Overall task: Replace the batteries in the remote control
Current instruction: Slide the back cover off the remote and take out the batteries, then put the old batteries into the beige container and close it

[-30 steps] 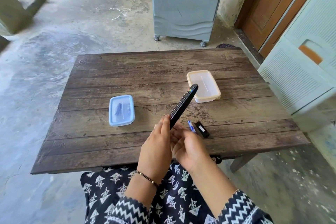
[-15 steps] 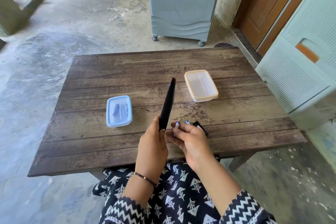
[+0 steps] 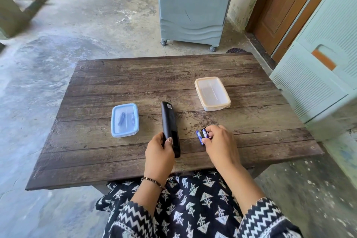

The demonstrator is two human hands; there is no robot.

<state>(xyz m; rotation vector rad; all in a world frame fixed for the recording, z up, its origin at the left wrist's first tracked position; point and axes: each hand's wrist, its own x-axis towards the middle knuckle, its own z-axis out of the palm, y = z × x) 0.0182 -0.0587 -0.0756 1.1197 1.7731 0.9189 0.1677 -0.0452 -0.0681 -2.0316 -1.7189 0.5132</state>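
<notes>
The black remote control (image 3: pixel 170 125) lies back side up on the wooden table (image 3: pixel 251 152), its battery bay open near my thumb. My left hand (image 3: pixel 159 152) grips its near end. To its right, my right hand (image 3: pixel 220 141) pinches two blue batteries (image 3: pixel 201 135) just above the table. The black battery cover is mostly hidden behind those fingers. A blue lidded box (image 3: pixel 125 120) to the left holds more batteries. A clear box with an orange rim (image 3: pixel 212 93) stands at the right, its inside bare.
A grey air cooler on wheels (image 3: pixel 193 6) stands beyond the table's far edge. A pale green plastic cabinet (image 3: pixel 318 75) and a wooden door (image 3: pixel 280 6) are at the right. My patterned lap is under the near table edge.
The remote went from held upright, buttons showing, to turned over and lowered flat on the table. My right hand moved right, away from the remote, with batteries in its fingers.
</notes>
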